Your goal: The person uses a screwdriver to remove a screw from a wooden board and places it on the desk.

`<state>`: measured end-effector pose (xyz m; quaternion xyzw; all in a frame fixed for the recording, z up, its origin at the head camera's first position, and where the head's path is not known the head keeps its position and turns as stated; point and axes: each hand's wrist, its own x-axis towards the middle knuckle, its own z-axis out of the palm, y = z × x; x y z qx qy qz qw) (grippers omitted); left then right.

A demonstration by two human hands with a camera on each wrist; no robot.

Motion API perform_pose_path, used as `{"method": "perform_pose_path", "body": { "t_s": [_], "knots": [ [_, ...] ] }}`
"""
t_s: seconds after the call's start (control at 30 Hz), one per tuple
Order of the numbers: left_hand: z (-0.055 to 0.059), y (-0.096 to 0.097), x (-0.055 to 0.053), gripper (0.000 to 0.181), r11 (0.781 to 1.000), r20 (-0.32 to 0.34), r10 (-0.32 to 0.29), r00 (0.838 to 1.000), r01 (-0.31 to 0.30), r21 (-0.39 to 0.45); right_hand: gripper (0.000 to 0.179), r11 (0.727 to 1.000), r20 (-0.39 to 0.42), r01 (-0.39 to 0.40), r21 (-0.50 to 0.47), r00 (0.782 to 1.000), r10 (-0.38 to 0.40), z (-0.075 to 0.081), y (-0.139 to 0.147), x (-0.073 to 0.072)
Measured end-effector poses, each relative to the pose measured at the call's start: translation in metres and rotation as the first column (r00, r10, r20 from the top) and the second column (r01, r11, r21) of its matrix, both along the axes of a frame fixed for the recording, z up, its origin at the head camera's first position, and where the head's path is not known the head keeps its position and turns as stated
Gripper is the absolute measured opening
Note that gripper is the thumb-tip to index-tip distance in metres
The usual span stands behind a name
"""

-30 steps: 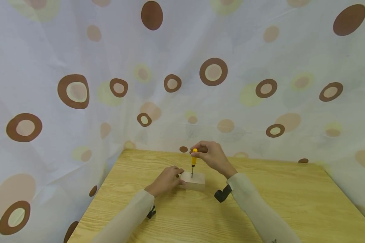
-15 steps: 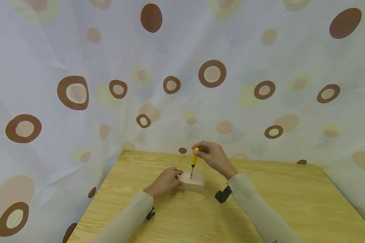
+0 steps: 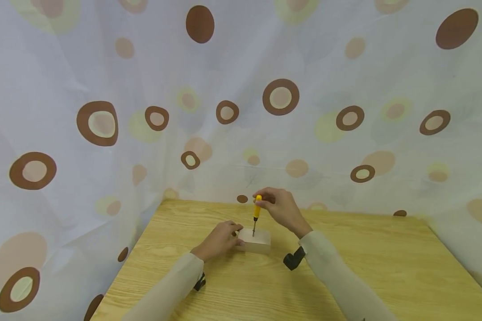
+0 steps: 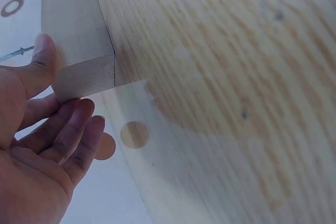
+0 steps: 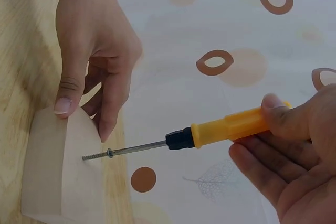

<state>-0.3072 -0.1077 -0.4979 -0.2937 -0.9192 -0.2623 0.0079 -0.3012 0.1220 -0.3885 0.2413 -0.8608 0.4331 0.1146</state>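
A pale wooden block (image 3: 259, 245) lies on the table, and my left hand (image 3: 218, 240) grips its left end between thumb and fingers. The left wrist view shows the thumb on one edge of the block (image 4: 79, 24) and the fingertips at its end. My right hand (image 3: 281, 207) pinches the yellow handle of a screwdriver (image 5: 231, 129) by thumb and fingers above the block. Its shaft runs down to a screw (image 5: 97, 156), the tip meeting the screw's head. The screw stands in the block's top face with much of its thread showing.
The light wood table (image 3: 365, 258) extends to both sides of the block. A white curtain (image 3: 313, 147) with brown and beige spots hangs behind the table and along its left and right sides. Black wrist camera mounts (image 3: 294, 258) sit at the sleeves.
The screwdriver's handle has tilted slightly to the right compared with one second ago, with the right hand still on it. The left hand and the block hold their places.
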Motion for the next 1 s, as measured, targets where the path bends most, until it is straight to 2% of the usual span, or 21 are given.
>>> {"method": "perform_pose_path", "body": {
  "t_s": [0.07, 0.23, 0.4, 0.5, 0.6, 0.73, 0.83, 1.0],
  "knots": [
    [0.001, 0.001, 0.0, 0.055, 1.0, 0.001, 0.0, 1.0, 0.0, 0.003, 0.018, 1.0, 0.006, -0.011, 0.009, 1.0, 0.011, 0.001, 0.0, -0.001],
    [0.002, 0.002, -0.001, 0.053, 1.0, 0.0, -0.007, 1.0, 0.007, 0.005, 0.018, 1.0, 0.028, 0.019, -0.011, 0.999, -0.019, 0.0, -0.001, -0.002],
    [0.0, 0.001, -0.002, 0.05, 1.0, 0.007, -0.001, 1.0, 0.001, -0.004, 0.01, 0.999, 0.067, -0.026, -0.035, 0.997, 0.028, -0.001, 0.0, -0.003],
    [-0.001, 0.001, -0.002, 0.05, 1.0, 0.004, 0.006, 1.0, -0.006, -0.003, 0.012, 0.998, 0.085, -0.05, -0.039, 0.995, 0.053, -0.001, 0.001, -0.004],
    [-0.002, -0.001, -0.002, 0.05, 1.0, -0.01, 0.005, 1.0, -0.005, -0.016, 0.019, 0.999, 0.068, -0.029, -0.034, 0.997, 0.031, -0.002, -0.001, -0.003],
    [-0.003, -0.001, -0.003, 0.051, 1.0, -0.023, -0.007, 1.0, 0.006, -0.029, 0.026, 0.999, 0.028, 0.042, -0.025, 0.999, -0.041, -0.004, -0.005, -0.002],
    [-0.002, -0.001, -0.003, 0.051, 1.0, -0.025, -0.012, 1.0, 0.011, -0.024, 0.025, 0.997, 0.001, 0.072, -0.016, 0.997, -0.072, -0.005, -0.008, -0.002],
    [-0.003, -0.002, -0.002, 0.05, 1.0, -0.032, -0.016, 0.999, 0.015, -0.028, 0.018, 0.998, -0.018, 0.034, 0.044, 0.999, -0.033, 0.0, -0.007, -0.001]
  ]
}}
